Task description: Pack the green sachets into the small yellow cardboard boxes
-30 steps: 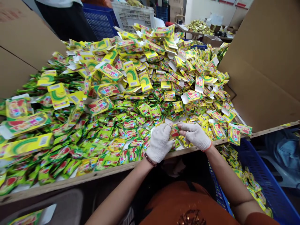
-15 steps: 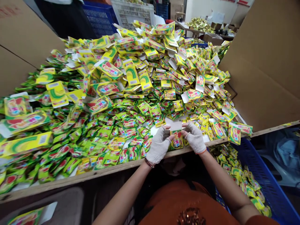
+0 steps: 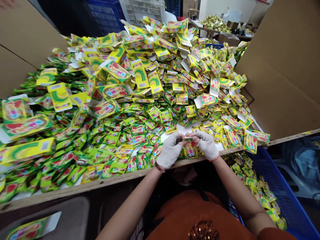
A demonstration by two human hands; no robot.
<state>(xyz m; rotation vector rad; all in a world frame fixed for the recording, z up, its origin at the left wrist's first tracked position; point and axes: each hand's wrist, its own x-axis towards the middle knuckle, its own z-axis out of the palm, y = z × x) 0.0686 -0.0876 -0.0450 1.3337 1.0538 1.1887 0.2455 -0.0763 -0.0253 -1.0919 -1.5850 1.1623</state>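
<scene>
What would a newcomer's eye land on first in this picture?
Probably the heap of yellow boxes, many with white flaps sticking out, piled across the back of the table, with green packets spread in front, mostly toward the left. Next, at the table's front edge, the white-gloved left hand and right hand hold a small printed box. A blue crate stands lower right, holding yellow packs.

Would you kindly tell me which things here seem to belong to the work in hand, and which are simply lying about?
Likely part of the work:
small box, held by left hand and right hand
heaped boxes
green packets
lower-right blue crate holding yellow packs

Probably just lying about:
pale crate in the background
blue cloth at far right
</scene>
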